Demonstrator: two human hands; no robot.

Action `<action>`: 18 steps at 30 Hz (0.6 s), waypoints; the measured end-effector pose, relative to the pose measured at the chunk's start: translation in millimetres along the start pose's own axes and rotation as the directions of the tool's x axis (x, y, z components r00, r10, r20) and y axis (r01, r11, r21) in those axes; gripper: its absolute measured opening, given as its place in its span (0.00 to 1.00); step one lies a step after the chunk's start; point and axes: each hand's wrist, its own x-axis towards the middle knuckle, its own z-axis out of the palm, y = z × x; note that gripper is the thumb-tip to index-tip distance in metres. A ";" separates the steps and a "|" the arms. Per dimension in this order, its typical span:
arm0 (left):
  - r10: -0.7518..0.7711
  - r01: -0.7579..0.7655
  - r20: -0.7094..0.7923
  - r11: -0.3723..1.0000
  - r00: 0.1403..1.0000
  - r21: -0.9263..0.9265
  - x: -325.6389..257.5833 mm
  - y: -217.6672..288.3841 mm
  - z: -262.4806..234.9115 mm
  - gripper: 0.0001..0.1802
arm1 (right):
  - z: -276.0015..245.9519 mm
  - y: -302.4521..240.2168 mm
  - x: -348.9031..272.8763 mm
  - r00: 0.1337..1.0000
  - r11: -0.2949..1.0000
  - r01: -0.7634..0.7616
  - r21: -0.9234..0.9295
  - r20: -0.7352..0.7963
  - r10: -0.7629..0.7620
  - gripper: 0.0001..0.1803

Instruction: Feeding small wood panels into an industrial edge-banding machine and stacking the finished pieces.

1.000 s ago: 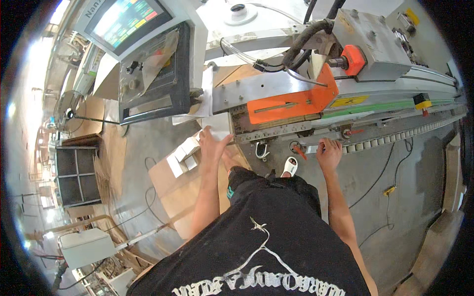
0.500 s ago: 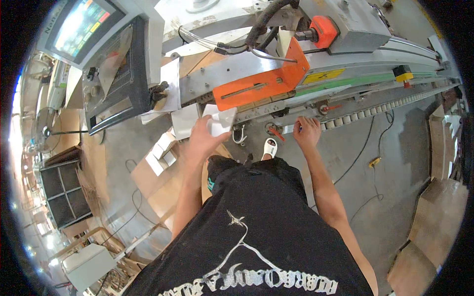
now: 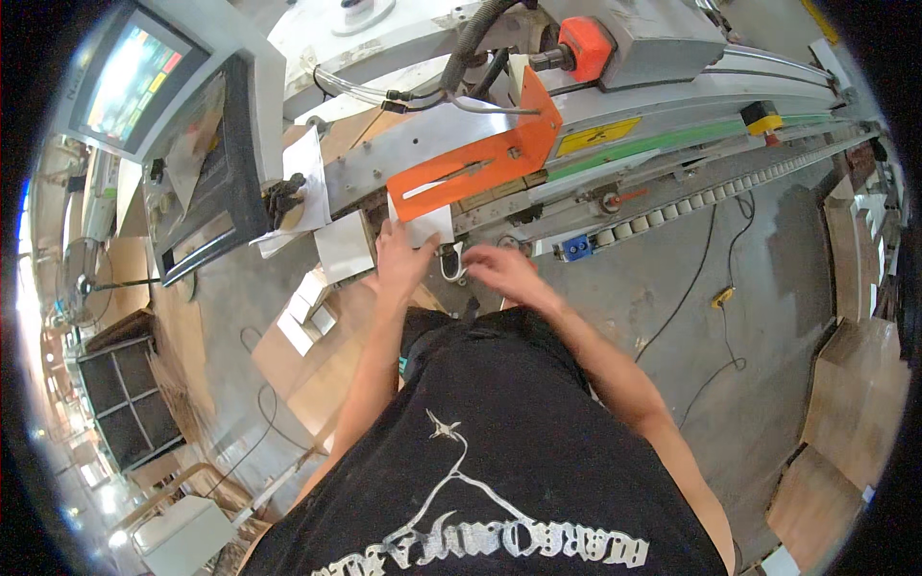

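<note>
At the near edge of the machine, my left hand (image 3: 403,261) is closed on a white carton (image 3: 432,227), its thumb against the near side. The carton's far part lies under the slotted orange bracket (image 3: 471,179). My right hand (image 3: 511,274) is just to the right, reaching left beside a white U-shaped hook (image 3: 451,263). Motion smears its fingers, so their grip cannot be made out. Left of the carton, another white box (image 3: 344,247) sits at the machine's edge.
White boxes (image 3: 307,312) lie on brown cardboard (image 3: 288,355) at the left. A control screen (image 3: 139,82) stands at the upper left. A chain conveyor (image 3: 691,200) runs off to the right, with a blue block (image 3: 576,248) near its end. Cables (image 3: 684,298) cross the floor.
My left hand and the white carton have moved in under the orange bracket. My right hand has swung left from the conveyor's end toward the left hand. The whole view has shifted slightly.
</note>
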 end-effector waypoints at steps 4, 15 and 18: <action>-0.028 0.029 0.010 0.990 1.000 -0.136 -8.9 -15.0 -10.2 0.30 | 52.1 35.6 33.6 0.999 0.870 -0.046 0.491 0.003 0.051 0.20; -0.203 0.334 0.266 0.622 0.942 -0.709 -14.3 -23.7 -17.4 0.16 | 47.5 4.0 60.8 0.953 0.682 -0.032 0.731 -0.182 0.240 0.24; -0.202 0.382 0.325 0.490 0.924 -0.783 -12.7 -23.6 -26.0 0.17 | 53.3 7.4 61.1 0.938 0.593 0.031 0.805 -0.229 0.261 0.21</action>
